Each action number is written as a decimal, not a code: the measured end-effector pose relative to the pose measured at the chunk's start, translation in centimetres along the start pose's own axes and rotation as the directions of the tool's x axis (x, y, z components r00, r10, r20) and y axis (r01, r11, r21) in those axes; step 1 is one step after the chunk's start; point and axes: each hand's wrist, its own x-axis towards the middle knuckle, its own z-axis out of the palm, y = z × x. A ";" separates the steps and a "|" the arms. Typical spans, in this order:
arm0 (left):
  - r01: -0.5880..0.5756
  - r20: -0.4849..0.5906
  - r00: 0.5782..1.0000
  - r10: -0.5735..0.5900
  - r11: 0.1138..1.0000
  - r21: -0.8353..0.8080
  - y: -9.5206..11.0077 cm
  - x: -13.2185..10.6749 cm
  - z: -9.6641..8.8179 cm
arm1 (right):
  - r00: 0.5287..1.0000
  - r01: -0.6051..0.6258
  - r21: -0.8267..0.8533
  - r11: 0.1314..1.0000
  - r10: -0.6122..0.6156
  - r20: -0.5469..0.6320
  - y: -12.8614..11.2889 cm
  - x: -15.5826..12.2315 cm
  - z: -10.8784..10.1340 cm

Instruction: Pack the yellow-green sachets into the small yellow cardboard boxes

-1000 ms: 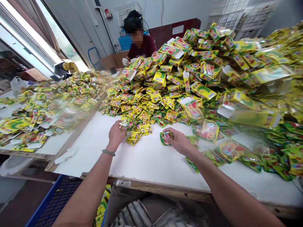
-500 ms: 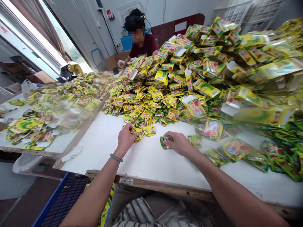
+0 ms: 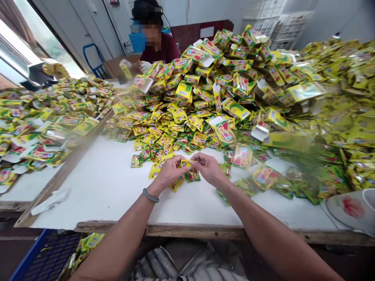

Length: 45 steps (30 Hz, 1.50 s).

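My left hand point(image 3: 173, 170) and my right hand point(image 3: 207, 168) meet above the white table, fingertips almost touching. Between them they pinch a small yellow sachet point(image 3: 185, 162), thumbs on its near side. Just under the fingertips is a green sachet point(image 3: 192, 176); I cannot tell whether it is held or lying there. Another yellow sachet point(image 3: 177, 184) shows below my left hand, partly covered by it. Beyond the hands rises a big heap of yellow and green sachets point(image 3: 175, 127), with printed yellow boxes point(image 3: 224, 130) piled on top.
Loose green sachets point(image 3: 246, 187) lie to the right, near a floral white cup point(image 3: 351, 210). A wooden divider point(image 3: 67, 160) separates another pile of boxes point(image 3: 43, 152) at left. A blue crate point(image 3: 43, 253) stands below the table edge. Across the heap sits a person point(image 3: 159, 48) in white gloves.
My hands have come together from apart, the right moving left to meet the left. A yellow sachet is now pinched between them. The view has turned right, bringing the cup in.
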 end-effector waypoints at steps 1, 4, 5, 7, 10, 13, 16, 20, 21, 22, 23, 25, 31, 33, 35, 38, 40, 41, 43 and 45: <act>0.022 0.028 0.999 -0.020 0.998 -0.063 -0.1 -0.1 0.1 | 1.000 -0.001 -0.059 0.998 0.000 -0.013 -0.1 0.0 -0.1; 0.087 0.009 0.996 -0.086 0.977 -0.194 -0.8 -0.3 0.0 | 1.000 -0.019 -0.230 0.973 0.021 0.007 -0.4 0.0 -0.4; 0.096 -0.028 0.994 -0.105 0.971 -0.219 -1.0 -0.2 -0.2 | 0.999 -0.029 -0.284 0.958 0.034 0.011 -0.5 -0.1 -0.5; 0.094 -0.125 0.983 -0.132 0.958 -0.270 -1.4 -0.1 -0.4 | 0.999 -0.021 -0.418 0.908 0.032 0.018 -0.4 -0.2 -0.5; 0.084 -0.246 0.955 -0.167 0.945 -0.317 -1.8 0.0 -0.8 | 0.992 0.088 -0.633 0.769 -0.011 0.125 -0.2 -0.4 -0.4; 0.061 -0.331 0.929 -0.166 0.950 -0.307 -2.0 -0.1 -1.0 | 0.972 0.113 -0.737 0.666 0.081 0.222 -0.3 -0.8 -0.4; 0.022 -0.414 0.898 -0.153 0.952 -0.304 -2.3 0.0 -1.0 | 0.964 -0.008 -0.711 0.703 0.195 0.182 -0.9 -0.9 -0.8; -0.010 -0.455 0.877 -0.152 0.943 -0.334 -2.4 0.2 0.0 | 0.984 -0.145 -0.379 0.914 0.174 0.041 -1.3 -0.6 -1.0; -0.018 -0.445 0.883 -0.147 0.938 -0.347 -2.3 0.2 0.4 | 0.988 -0.146 -0.276 0.950 0.153 0.004 -1.3 -0.5 -0.9; -0.030 -0.428 0.894 -0.137 0.932 -0.361 -2.0 0.1 0.9 | 0.991 -0.134 -0.192 0.972 0.130 -0.034 -1.3 -0.4 -0.8; -0.049 -0.411 0.904 -0.119 0.925 -0.376 -1.8 0.0 1.4 | 0.991 -0.124 -0.138 0.983 0.115 -0.069 -1.3 -0.4 -0.6; -0.091 -0.376 0.924 -0.076 0.909 -0.407 -1.2 -0.2 2.3 | 0.989 -0.096 -0.195 0.976 0.071 -0.132 -1.1 -0.4 -0.4; -0.101 -0.364 0.926 -0.100 0.864 -0.493 -0.7 0.0 2.9 | 0.982 -0.064 -0.238 0.969 0.018 -0.189 0.9 0.4 -0.2; -0.090 -0.358 0.927 -0.115 0.857 -0.507 -0.7 0.0 2.7 | 0.986 -0.124 -0.102 0.987 0.111 -0.125 1.3 0.5 -0.2; -0.064 -0.339 0.932 -0.128 0.863 -0.501 -0.7 -0.1 2.5 | 0.982 -0.186 0.042 0.982 0.186 0.021 1.1 0.3 -0.1; -0.026 -0.314 0.938 -0.146 0.875 -0.483 -0.3 -0.4 2.5 | 0.980 -0.130 0.069 0.989 0.117 0.163 -0.4 -0.5 -0.3; -0.030 -0.333 0.930 -0.153 0.874 -0.485 -0.2 -0.3 2.3 | 0.990 -0.082 -0.008 0.997 0.082 0.112 -1.6 -0.8 -0.8; -0.046 -0.362 0.920 -0.151 0.875 -0.483 -0.1 -0.3 2.1 | 0.996 -0.067 -0.029 0.997 0.069 0.061 -2.2 -0.8 -1.3; -0.038 -0.381 0.911 -0.157 0.888 -0.459 -0.2 -0.2 1.7 | 0.992 -0.067 -0.085 0.994 0.057 -0.111 -3.1 -0.8 -2.7; 0.001 -0.372 0.912 -0.172 0.909 -0.417 -0.3 -0.2 1.2 | 0.921 -0.149 -0.197 0.969 0.064 -0.385 -3.5 -0.8 -4.8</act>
